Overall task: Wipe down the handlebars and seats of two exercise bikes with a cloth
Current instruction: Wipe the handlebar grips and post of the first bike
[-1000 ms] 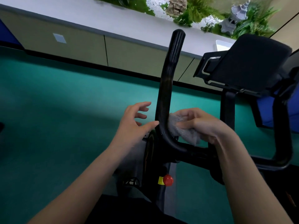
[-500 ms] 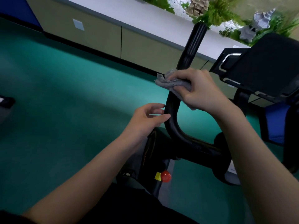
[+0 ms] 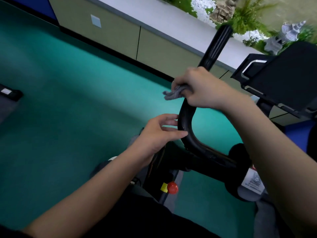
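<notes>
Centre of frame: right hand point(image 3: 202, 88) clenched around the grey cloth point(image 3: 174, 94) and the black handlebar point(image 3: 187, 121) — cloth protruding leftward. Just below, the left hand point(image 3: 157, 133), fingers relaxed, touches the bar's bend. Lower centre — red knob point(image 3: 172, 187).

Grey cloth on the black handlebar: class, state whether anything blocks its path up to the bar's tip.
Nothing visible does. The right hand grips the grey cloth round the black curved handlebar, and the bar above is bare to its tip. The left hand touches the bend below.
</notes>
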`<state>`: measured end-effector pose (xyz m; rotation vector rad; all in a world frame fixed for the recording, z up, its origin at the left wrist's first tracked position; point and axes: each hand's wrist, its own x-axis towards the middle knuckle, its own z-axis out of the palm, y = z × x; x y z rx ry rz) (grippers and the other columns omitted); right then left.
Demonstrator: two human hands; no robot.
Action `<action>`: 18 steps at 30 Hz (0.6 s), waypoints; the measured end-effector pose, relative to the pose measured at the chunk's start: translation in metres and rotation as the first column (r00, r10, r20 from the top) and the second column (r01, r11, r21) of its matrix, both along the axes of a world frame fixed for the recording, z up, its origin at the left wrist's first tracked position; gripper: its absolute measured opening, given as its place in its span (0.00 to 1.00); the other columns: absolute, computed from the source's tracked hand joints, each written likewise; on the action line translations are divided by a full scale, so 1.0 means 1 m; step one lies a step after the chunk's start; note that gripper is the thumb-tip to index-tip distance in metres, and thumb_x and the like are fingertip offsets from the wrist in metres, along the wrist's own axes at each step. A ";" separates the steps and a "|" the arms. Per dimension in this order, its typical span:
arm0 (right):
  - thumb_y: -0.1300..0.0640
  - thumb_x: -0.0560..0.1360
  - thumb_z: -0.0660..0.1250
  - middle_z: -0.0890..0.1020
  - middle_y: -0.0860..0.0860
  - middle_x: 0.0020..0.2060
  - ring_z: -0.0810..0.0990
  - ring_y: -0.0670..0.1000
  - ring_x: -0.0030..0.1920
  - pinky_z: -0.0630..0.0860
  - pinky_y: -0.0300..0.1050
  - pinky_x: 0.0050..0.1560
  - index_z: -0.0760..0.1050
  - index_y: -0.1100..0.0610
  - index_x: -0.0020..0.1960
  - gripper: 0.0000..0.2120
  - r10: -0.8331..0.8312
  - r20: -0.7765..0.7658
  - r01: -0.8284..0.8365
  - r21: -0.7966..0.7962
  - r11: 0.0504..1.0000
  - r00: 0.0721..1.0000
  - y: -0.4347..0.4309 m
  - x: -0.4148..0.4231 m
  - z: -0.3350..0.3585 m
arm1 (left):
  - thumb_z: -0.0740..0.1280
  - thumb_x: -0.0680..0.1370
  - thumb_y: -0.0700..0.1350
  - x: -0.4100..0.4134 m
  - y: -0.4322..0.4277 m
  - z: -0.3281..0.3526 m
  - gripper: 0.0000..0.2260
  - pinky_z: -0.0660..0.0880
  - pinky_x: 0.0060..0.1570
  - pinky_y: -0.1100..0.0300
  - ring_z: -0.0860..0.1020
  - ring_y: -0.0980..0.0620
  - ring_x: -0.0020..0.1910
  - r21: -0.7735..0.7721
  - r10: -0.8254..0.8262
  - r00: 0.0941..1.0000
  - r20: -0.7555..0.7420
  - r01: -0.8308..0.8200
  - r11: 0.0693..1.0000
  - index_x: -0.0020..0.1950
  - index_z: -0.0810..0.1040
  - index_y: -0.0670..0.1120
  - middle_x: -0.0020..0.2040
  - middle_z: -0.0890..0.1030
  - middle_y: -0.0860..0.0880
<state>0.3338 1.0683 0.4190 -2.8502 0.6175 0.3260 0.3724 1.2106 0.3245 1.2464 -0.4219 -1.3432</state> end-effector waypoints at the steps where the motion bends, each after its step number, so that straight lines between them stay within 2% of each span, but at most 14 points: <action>1: 0.69 0.68 0.60 0.81 0.58 0.44 0.76 0.58 0.51 0.73 0.49 0.52 0.80 0.59 0.53 0.17 0.019 -0.027 -0.018 0.005 1.000 0.999 0.005 0.000 -0.002 | 0.71 0.69 0.30 0.000 0.001 -0.001 0.19 0.77 0.41 0.66 0.80 0.59 0.36 -0.004 -0.006 1.000 -0.010 0.006 1.000 0.58 0.76 0.40 0.47 0.79 0.49; 4: 0.69 0.68 0.59 0.78 0.57 0.42 0.75 0.57 0.52 0.73 0.51 0.53 0.80 0.59 0.53 0.18 0.060 -0.091 -0.057 0.037 0.998 0.994 0.019 -0.002 -0.005 | 0.71 0.68 0.28 0.001 0.008 -0.005 0.19 0.77 0.43 0.66 0.80 0.54 0.39 -0.004 -0.033 0.999 -0.015 0.033 0.999 0.57 0.76 0.39 0.48 0.79 0.46; 6: 0.69 0.68 0.59 0.78 0.57 0.43 0.74 0.57 0.53 0.72 0.51 0.54 0.79 0.58 0.54 0.18 0.063 -0.076 -0.059 0.055 0.997 0.995 0.025 -0.008 -0.008 | 0.71 0.68 0.28 0.003 0.014 -0.010 0.18 0.77 0.45 0.66 0.80 0.52 0.42 0.008 -0.042 0.999 0.005 0.042 0.999 0.54 0.78 0.42 0.48 0.79 0.46; 8: 0.69 0.69 0.60 0.78 0.57 0.44 0.74 0.55 0.53 0.71 0.50 0.54 0.79 0.56 0.54 0.18 0.048 -0.025 -0.045 0.097 0.994 0.999 0.033 -0.019 -0.009 | 0.71 0.67 0.28 0.007 0.020 -0.013 0.17 0.77 0.45 0.66 0.79 0.53 0.42 0.017 -0.037 0.999 0.027 0.037 0.999 0.49 0.78 0.46 0.47 0.80 0.47; 10: 0.70 0.68 0.60 0.78 0.56 0.42 0.75 0.54 0.50 0.71 0.46 0.52 0.80 0.55 0.52 0.18 0.000 0.064 -0.010 0.160 0.987 0.998 0.041 -0.035 -0.008 | 0.71 0.67 0.28 0.011 0.023 -0.015 0.16 0.76 0.43 0.68 0.79 0.53 0.42 0.025 -0.035 0.999 0.041 0.034 0.999 0.50 0.78 0.44 0.47 0.80 0.47; 12: 0.69 0.68 0.62 0.79 0.54 0.41 0.76 0.52 0.45 0.71 0.43 0.48 0.80 0.53 0.49 0.17 -0.154 0.233 0.102 0.223 0.969 0.960 0.049 -0.053 -0.010 | 0.70 0.68 0.28 0.014 0.022 -0.013 0.17 0.76 0.43 0.68 0.79 0.53 0.43 0.018 -0.048 0.997 0.061 0.047 0.999 0.51 0.77 0.44 0.47 0.79 0.48; 13: 0.68 0.68 0.63 0.80 0.53 0.42 0.77 0.51 0.44 0.71 0.41 0.48 0.80 0.52 0.49 0.16 -0.288 0.350 0.203 0.258 0.944 0.892 0.054 -0.060 -0.013 | 0.70 0.68 0.28 0.014 0.021 -0.011 0.18 0.76 0.43 0.68 0.79 0.52 0.43 0.005 -0.051 0.996 0.076 0.051 0.999 0.52 0.77 0.45 0.48 0.79 0.48; 15: 0.65 0.69 0.63 0.82 0.52 0.44 0.79 0.49 0.46 0.73 0.39 0.49 0.80 0.49 0.50 0.16 -0.536 0.560 0.420 0.334 0.844 0.632 0.065 -0.068 -0.021 | 0.70 0.68 0.28 0.013 0.017 -0.005 0.20 0.77 0.44 0.66 0.78 0.52 0.44 -0.028 -0.041 0.992 0.119 0.045 0.999 0.54 0.76 0.46 0.49 0.78 0.48; 16: 0.65 0.69 0.63 0.82 0.50 0.45 0.80 0.49 0.47 0.74 0.40 0.50 0.80 0.49 0.51 0.16 -0.598 0.625 0.503 0.352 0.789 0.501 0.072 -0.068 -0.025 | 0.71 0.68 0.27 0.013 0.013 -0.001 0.22 0.76 0.44 0.64 0.77 0.52 0.43 -0.047 -0.037 0.988 0.151 0.044 0.998 0.57 0.75 0.45 0.50 0.77 0.48; 17: 0.66 0.69 0.64 0.82 0.48 0.46 0.80 0.49 0.48 0.74 0.40 0.52 0.80 0.52 0.51 0.15 -0.615 0.669 0.561 0.343 0.753 0.417 0.078 -0.065 -0.030 | 0.71 0.68 0.27 0.012 0.010 0.002 0.24 0.76 0.43 0.63 0.76 0.52 0.43 -0.068 -0.038 0.981 0.190 0.051 0.996 0.59 0.74 0.45 0.51 0.76 0.48; 18: 0.68 0.69 0.64 0.81 0.47 0.47 0.80 0.50 0.50 0.74 0.39 0.54 0.81 0.55 0.51 0.15 -0.611 0.694 0.591 0.325 0.738 0.381 0.085 -0.062 -0.035 | 0.71 0.67 0.27 0.012 0.006 0.005 0.25 0.76 0.43 0.63 0.76 0.53 0.43 -0.087 -0.042 0.972 0.232 0.064 0.994 0.61 0.73 0.45 0.51 0.75 0.48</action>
